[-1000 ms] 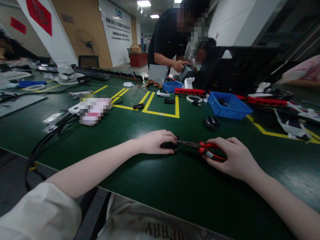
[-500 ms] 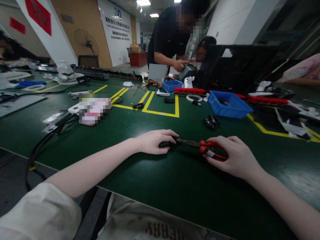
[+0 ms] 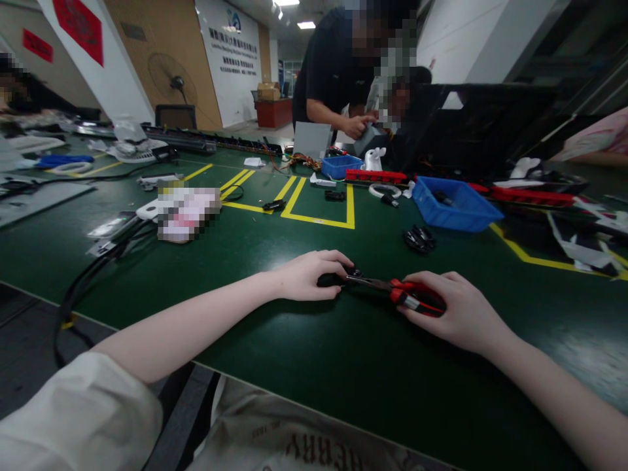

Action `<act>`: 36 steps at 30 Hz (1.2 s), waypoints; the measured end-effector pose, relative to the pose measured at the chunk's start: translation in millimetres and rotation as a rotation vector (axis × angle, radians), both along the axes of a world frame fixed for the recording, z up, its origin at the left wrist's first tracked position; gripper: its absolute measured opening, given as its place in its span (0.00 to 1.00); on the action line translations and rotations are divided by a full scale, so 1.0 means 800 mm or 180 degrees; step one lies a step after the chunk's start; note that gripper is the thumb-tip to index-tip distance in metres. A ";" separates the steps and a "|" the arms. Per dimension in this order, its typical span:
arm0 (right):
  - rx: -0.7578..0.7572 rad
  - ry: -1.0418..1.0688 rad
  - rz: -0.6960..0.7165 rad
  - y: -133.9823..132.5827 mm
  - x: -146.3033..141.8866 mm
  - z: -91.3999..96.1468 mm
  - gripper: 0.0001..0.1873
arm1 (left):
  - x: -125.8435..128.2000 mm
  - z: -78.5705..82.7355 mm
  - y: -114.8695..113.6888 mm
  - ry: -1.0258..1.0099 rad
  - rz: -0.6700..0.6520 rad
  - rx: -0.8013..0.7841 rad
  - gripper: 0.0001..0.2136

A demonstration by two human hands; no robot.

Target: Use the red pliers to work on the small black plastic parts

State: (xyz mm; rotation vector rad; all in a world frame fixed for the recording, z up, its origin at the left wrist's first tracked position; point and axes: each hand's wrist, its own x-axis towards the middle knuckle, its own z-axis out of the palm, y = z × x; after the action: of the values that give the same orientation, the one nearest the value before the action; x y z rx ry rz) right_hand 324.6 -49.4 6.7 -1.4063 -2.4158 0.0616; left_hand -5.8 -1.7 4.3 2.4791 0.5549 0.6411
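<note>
My right hand [image 3: 454,311] is closed around the red handles of long-nose pliers [image 3: 398,292], whose dark jaws point left. At the jaw tips, the curled fingers of my left hand [image 3: 318,276] hold a small black part [image 3: 356,273]. Most of that part is hidden behind the fingers, so its kind cannot be made out. Both hands are low over the green table [image 3: 314,353]. Beyond the pliers, to the right, lies a bundle of small black pieces [image 3: 418,239].
A blue bin [image 3: 456,212] stands at the right, with a smaller blue bin [image 3: 341,166] farther back. Yellow tape [image 3: 321,222] marks the table. At left lie a pink phone-like object [image 3: 189,214] and black cables [image 3: 93,268]. Across the table a person [image 3: 328,72] handles a grey box [image 3: 370,139].
The plier handles have come closer together in my right hand. My left fingers have shifted slightly at the jaw tips. The whole view has moved a little.
</note>
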 end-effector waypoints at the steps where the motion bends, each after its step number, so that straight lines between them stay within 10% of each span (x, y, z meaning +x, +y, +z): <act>1: -0.0034 -0.0005 -0.0031 0.000 0.000 0.000 0.24 | 0.000 0.000 0.001 0.0020 0.0006 0.0062 0.09; 24: 0.0181 0.0124 -0.0137 0.019 0.007 -0.028 0.24 | -0.001 -0.002 0.013 0.0072 -0.0027 0.0037 0.05; 36: 0.1063 -0.0128 0.0178 0.032 0.034 -0.063 0.29 | -0.005 0.006 0.011 0.0044 -0.0113 -0.0103 0.06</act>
State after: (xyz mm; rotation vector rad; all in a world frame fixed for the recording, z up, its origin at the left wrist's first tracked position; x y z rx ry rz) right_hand 351.9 -24.1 -44.1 -1.1983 -2.3598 -0.3438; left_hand -9.6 6.9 8.9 2.4592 0.5213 0.5971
